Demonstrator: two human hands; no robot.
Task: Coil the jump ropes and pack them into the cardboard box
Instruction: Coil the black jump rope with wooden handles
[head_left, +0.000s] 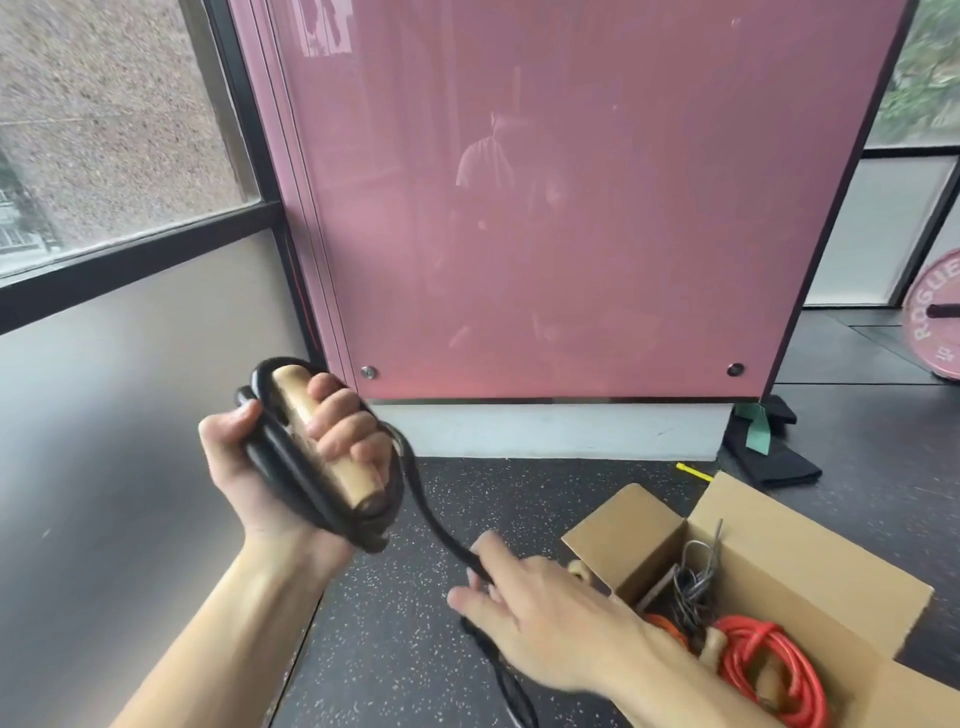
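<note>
We note the black jump rope (291, 467) coiled thickly around its wooden handle (297, 402), clenched in our left hand (244, 478) above the floor. Its tail runs down beneath our right hand (550, 618), whose fingers are outstretched. Adjacent, the cardboard box (779, 561) holds a red rope (763, 654) on speckled black flooring (415, 623), before a pink panel (571, 208).

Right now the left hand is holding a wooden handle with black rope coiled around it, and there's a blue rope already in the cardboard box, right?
Not quite. The coiled rope in the cardboard box is red-orange, not blue, as the head view shows. The rest holds: the left hand grips a wooden handle with black rope coiled around it.
</note>
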